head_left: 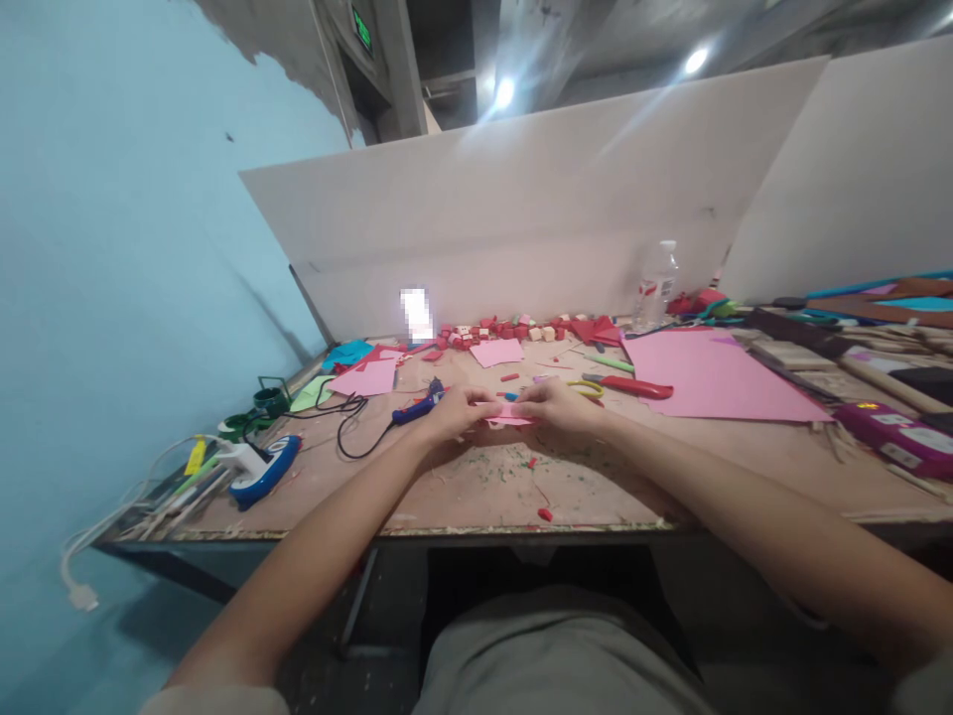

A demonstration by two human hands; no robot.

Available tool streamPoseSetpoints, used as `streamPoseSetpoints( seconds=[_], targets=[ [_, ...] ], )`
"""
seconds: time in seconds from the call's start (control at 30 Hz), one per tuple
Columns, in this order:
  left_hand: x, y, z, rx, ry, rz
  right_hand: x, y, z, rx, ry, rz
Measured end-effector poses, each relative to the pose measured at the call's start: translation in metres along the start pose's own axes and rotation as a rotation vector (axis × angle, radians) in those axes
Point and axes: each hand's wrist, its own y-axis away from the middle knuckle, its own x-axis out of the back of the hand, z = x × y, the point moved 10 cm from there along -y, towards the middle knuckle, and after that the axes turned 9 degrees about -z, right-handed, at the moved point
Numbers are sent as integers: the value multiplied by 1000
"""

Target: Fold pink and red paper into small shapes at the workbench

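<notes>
Blue and white plastic forms the rounded power strip (277, 471) toward the tabletop's left end, near a small yellow tag (196, 457). High behind, a lit green sign (361, 30) shows characters too blurred to read. A blue glue gun (419, 406) with a black cord lies just beside the left hand (456, 412), whose fingertips pinch a small piece of pink paper (510, 421). The paper is between the 2 hands, mid-table; the fingertips of the right hand (560, 405) clamp its other end. Farther right are a red-handled tool (638, 386), an upright clear plastic bottle (655, 288) with an unreadable red-printed label, a large pink sheet (722, 377) and a purple object (889, 437) bearing a yellow mark and illegible pale labels.
</notes>
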Motion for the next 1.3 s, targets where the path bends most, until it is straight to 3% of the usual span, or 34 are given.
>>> streamPoseSetpoints(
  seconds=[0.5,0.73,0.97,1.3],
  targets=[
    [16,-2,-15,32,120,66,4,0,13,-76,-132,-81],
    [24,-7,-17,31,139,97,7,1,21,-134,-188,-45],
    [13,0,-23,7,135,85,2,-2,29,-161,-242,-43],
    [17,-6,3,-94,-16,65,22,2,20,-126,-317,137]
  ],
)
